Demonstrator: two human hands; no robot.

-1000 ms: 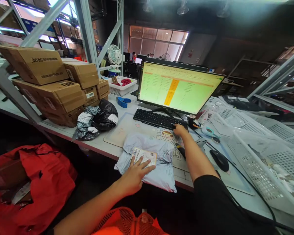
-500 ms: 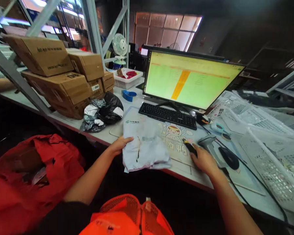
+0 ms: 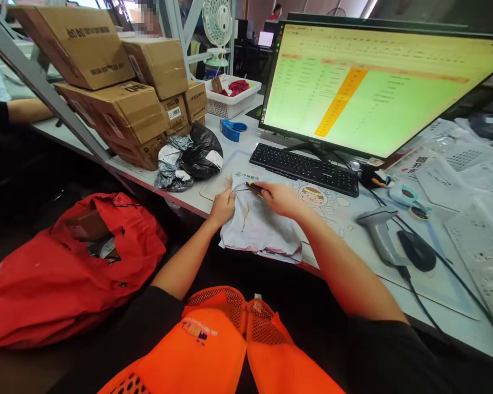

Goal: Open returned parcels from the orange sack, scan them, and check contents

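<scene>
A white plastic mailing bag (image 3: 263, 227) with green print near its top lies at the front edge of the desk. Its upper left edge is pinched by my left hand (image 3: 222, 208), and the plastic is creased there. My right hand (image 3: 281, 198) is closed around a black and yellow utility knife (image 3: 253, 187), whose tip end meets the bag's upper part beside my left fingers. Whether the blade has gone through the plastic, I cannot tell. A dark slit-like line runs down the bag's front.
Behind the bag are a keyboard (image 3: 304, 171) and a monitor (image 3: 370, 93). A scanner (image 3: 382, 235) and mouse (image 3: 417, 250) lie right. Cardboard boxes (image 3: 127, 112), a black parcel (image 3: 201, 153) and a blue tape dispenser (image 3: 232, 130) stand left. A red sack (image 3: 66, 279) sits below.
My right hand has brought the utility knife leftward from the desk by the scanner onto the bag. My left hand has shifted up to the bag's upper left edge. The view has tilted down.
</scene>
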